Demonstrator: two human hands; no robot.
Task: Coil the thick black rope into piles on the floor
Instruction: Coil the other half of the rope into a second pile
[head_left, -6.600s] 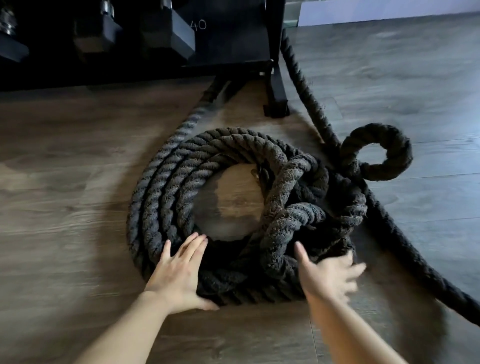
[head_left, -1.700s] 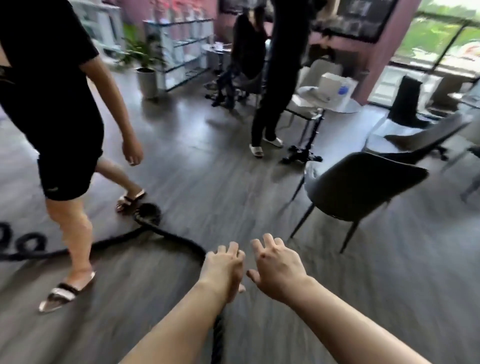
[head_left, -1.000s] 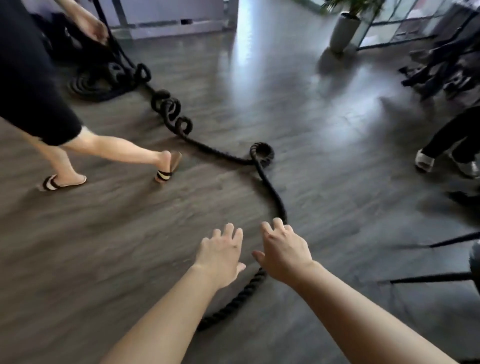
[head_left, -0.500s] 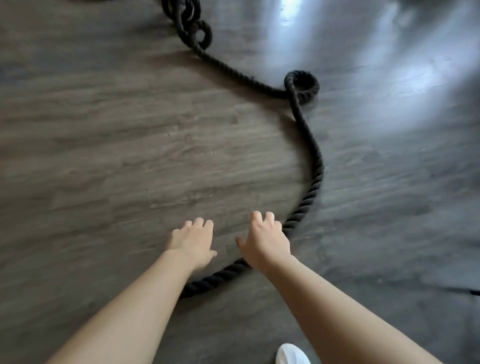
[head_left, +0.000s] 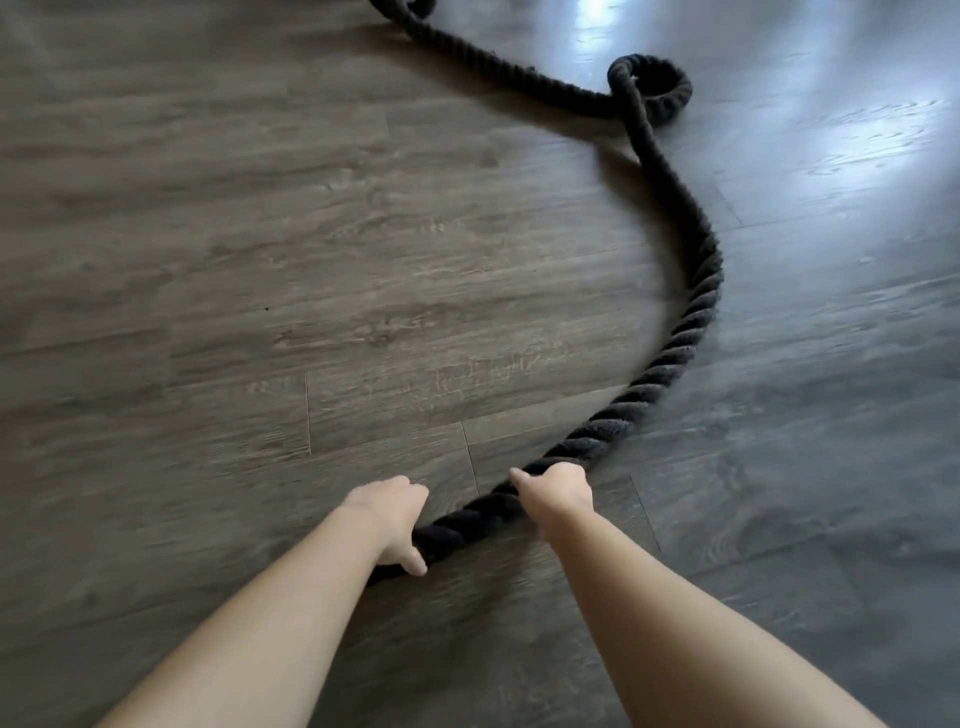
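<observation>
Both hands are gripping the thick black rope (head_left: 691, 322) at its near stretch on the wooden floor (head_left: 260, 260). The left hand (head_left: 392, 517) is wrapping its fingers around the rope, thumb underneath; the right hand (head_left: 558, 493) is clamping it just to the right. From there the rope is curving right and far, crossing itself in a small loop (head_left: 657, 88).

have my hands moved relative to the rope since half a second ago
Yes. Both hovered open above the rope; now the left hand and right hand have dropped onto it, fingers curled around it against the floor.
</observation>
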